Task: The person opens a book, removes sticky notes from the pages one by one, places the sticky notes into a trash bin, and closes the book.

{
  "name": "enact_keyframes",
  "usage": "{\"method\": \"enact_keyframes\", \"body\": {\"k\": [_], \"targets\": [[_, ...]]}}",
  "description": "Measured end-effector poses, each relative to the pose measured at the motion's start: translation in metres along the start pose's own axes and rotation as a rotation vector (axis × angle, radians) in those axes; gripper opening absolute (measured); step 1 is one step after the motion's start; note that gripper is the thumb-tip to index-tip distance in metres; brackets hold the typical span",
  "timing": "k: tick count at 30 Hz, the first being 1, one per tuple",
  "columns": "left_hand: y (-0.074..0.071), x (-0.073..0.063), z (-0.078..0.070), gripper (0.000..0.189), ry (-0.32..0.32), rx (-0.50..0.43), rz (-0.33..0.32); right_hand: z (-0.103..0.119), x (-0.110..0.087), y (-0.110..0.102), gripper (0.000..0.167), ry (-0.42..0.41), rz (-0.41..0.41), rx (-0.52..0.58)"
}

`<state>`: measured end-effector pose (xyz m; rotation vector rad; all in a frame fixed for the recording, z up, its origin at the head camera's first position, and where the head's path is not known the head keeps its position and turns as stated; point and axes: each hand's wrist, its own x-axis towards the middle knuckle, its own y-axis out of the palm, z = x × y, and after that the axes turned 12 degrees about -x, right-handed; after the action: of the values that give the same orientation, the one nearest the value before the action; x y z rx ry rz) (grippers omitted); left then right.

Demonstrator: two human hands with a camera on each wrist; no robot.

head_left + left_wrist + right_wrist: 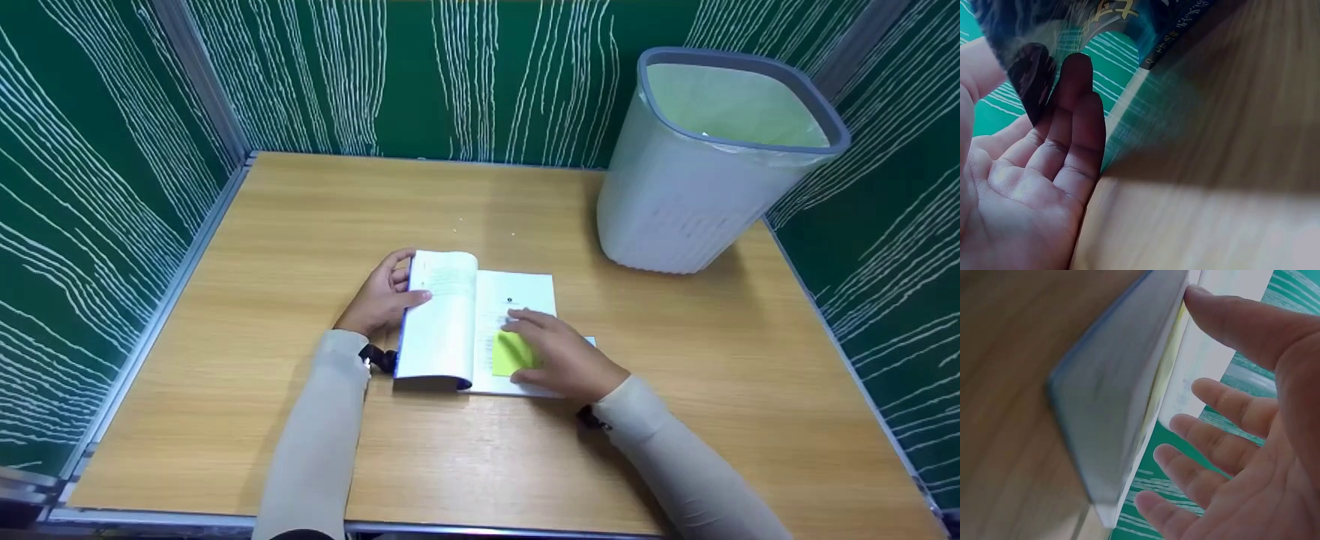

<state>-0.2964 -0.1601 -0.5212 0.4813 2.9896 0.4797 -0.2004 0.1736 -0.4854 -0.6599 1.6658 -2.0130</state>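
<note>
An open book [436, 322] with a dark blue cover lies on the table, its left side raised. My left hand [375, 300] grips that side by the outer edge, thumb on the page and fingers behind the cover. In the left wrist view the dark cover [1123, 22] carries gold lettering. A yellow-green sticky note [510, 356] lies on the right page [517, 289]. My right hand [566, 358] is spread over the note and partly hides it. From the right wrist view, the thumb tip is at the note's edge [1171, 354], the other fingers apart and loosely bent.
A white bin [675, 195] with a grey rim and a pale liner stands at the table's back right. Green panels [405, 82] with white wavy lines enclose the wooden table [360, 202]. Tiny white specks lie behind the book.
</note>
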Motion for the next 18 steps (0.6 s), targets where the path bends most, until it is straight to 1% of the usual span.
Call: {"method": "enact_keyframes", "body": {"k": [2,3,4,7,9,10,12,18], "targets": [[-0.001,0.000,0.000,0.091,0.002,0.006,0.000,-0.003,-0.001,-0.001,0.070,-0.004,-0.012,-0.002],[-0.001,0.000,0.001,0.093,0.003,0.005,-0.001,-0.004,-0.001,-0.001,0.065,-0.013,-0.022,-0.005],[-0.001,0.000,0.001,0.094,0.004,0.008,0.000,-0.004,-0.001,-0.002,0.058,-0.022,-0.033,-0.010],[-0.002,0.000,0.002,0.093,0.007,0.014,-0.001,-0.005,-0.001,-0.003,0.031,-0.047,-0.083,-0.011],[-0.002,0.000,0.002,0.092,0.012,0.009,0.000,-0.007,-0.001,-0.005,0.016,-0.043,-0.125,-0.013],[-0.002,0.000,0.002,0.091,0.015,0.006,0.002,-0.007,-0.001,-0.006,0.011,-0.036,-0.146,-0.009],[-0.002,0.001,0.002,0.090,0.017,0.013,0.004,-0.010,-0.001,-0.009,0.008,-0.006,-0.177,0.001],[-0.002,0.002,0.001,0.088,0.007,0.027,0.002,-0.017,-0.002,-0.022,0.010,0.080,-0.240,0.065]]}}
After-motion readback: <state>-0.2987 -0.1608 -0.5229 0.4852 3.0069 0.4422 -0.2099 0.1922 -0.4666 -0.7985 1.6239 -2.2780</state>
